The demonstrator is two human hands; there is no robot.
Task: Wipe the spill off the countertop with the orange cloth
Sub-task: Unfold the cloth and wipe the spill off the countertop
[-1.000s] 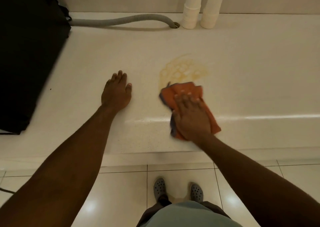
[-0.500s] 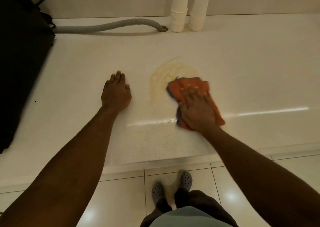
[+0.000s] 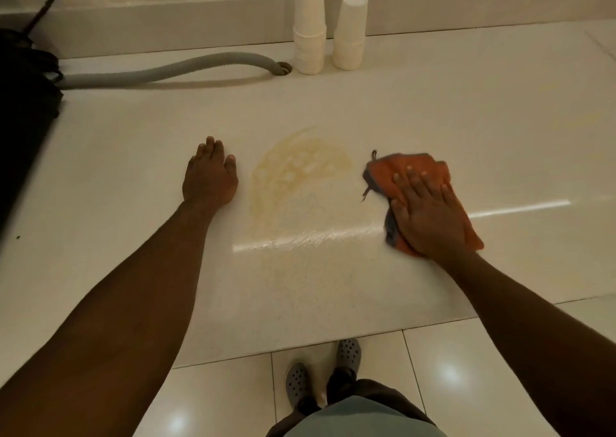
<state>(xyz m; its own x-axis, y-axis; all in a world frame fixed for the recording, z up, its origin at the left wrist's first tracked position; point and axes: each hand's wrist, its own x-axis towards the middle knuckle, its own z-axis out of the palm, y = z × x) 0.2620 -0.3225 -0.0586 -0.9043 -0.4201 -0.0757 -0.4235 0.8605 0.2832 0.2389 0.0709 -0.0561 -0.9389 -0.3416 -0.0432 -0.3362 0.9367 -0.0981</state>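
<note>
A yellowish-brown spill lies smeared on the pale countertop, with a thin streak trailing down its left side. The orange cloth, grey on its underside, lies crumpled just right of the spill and does not touch it. My right hand presses flat on the cloth with the fingers spread and covers its near half. My left hand rests palm down on the bare counter left of the spill and holds nothing.
Two stacks of white paper cups stand at the back wall. A grey ribbed hose runs from a black appliance at the left to a hole by the cups. The counter's front edge runs just above my shoes.
My right hand has slid the cloth to the right, from on the spill's right part to beside it. The left hand has stayed planted.
</note>
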